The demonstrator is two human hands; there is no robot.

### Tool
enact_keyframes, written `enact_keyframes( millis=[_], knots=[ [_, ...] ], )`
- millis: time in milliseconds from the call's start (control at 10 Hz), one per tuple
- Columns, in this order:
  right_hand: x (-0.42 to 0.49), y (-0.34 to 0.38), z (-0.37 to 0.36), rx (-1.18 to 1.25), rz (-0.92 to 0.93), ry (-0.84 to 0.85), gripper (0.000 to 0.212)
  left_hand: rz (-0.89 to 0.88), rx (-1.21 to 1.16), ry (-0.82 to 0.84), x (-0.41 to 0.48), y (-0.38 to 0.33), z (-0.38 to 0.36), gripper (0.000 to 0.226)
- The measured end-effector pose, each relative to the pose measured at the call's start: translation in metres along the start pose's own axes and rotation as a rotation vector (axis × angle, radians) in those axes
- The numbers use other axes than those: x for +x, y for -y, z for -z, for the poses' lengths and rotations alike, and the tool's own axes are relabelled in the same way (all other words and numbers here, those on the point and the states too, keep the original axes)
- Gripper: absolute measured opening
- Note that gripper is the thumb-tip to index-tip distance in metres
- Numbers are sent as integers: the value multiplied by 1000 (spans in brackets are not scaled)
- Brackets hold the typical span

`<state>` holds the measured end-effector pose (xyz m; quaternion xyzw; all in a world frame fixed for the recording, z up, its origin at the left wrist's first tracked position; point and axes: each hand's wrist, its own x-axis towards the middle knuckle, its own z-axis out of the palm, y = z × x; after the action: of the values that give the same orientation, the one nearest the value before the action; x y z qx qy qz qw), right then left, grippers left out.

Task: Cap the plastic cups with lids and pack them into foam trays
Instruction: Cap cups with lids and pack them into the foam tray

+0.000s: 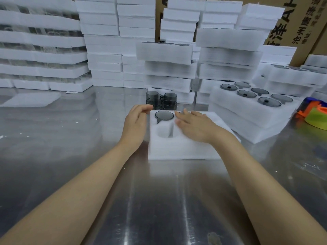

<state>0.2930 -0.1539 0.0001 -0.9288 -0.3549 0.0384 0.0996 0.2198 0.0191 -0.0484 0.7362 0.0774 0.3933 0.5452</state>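
On the steel table (159,200) a foam tray (177,149) — left hand (136,122) loose-fingered at its far corner, right hand (196,126) flat on top

Premises: a factory packing station. A stainless steel worktable (53,138) carries tall stacks of white foam trays (104,50) along its far side. Large printed cardboard cartons (297,23) stand behind the stacks. Further trays, filled with lidded grey cups (245,93), are piled at right, near an orange tape dispenser (321,109). Foam crumbs (77,122) lie scattered on the tabletop.
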Motion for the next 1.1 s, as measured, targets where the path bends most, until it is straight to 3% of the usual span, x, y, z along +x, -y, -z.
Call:
enact_keyframes(
  millis=[100,200,400,500,600,700,900,1000,1100],
  knots=[
    [-2,2,-3,9,-15,4,68,15,131,-41,5,10,1,35],
    [-8,3,-8,54,6,-125,65,156,273,-53,14,24,3,29],
    [-14,7,-9,151,10,-322,62,206,606,104,31,34,-3,24],
    [-13,6,-8,202,-7,-331,57,203,658,85,38,33,-7,23],
    [-11,5,-10,181,-19,-311,38,187,680,113,46,34,-11,20],
    [-10,6,-13,145,-9,-334,32,155,682,165,54,37,-15,22],
    [-9,6,-14,113,30,-384,27,387,158,238,73,32,-21,19],
    [-10,8,-14,110,46,-411,29,408,145,247,81,38,-21,8],
    [-11,7,-13,99,65,-423,33,252,176,280,77,44,-19,10]
  ],
)
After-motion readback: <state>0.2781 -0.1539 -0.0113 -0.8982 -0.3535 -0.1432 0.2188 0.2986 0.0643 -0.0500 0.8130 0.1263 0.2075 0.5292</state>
